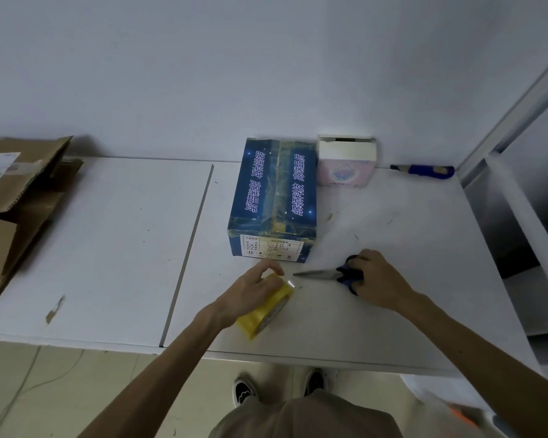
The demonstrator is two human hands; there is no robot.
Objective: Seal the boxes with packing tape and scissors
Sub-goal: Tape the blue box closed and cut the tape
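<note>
A blue printed box (274,197) lies on the white table (117,235), its top seam covered with clear tape. Just in front of it my left hand (250,290) grips a yellow roll of packing tape (266,311) that rests on the table. To the right my right hand (377,282) holds the dark blue handles of a pair of scissors (328,275). The blades are closed, lie flat on the table and point left toward the tape roll.
A small white and pink box (345,161) stands against the wall behind the blue box. A blue utility knife (424,170) lies at the back right. Flattened brown cartons (16,200) are piled at the left edge. A metal frame (503,137) borders the right side.
</note>
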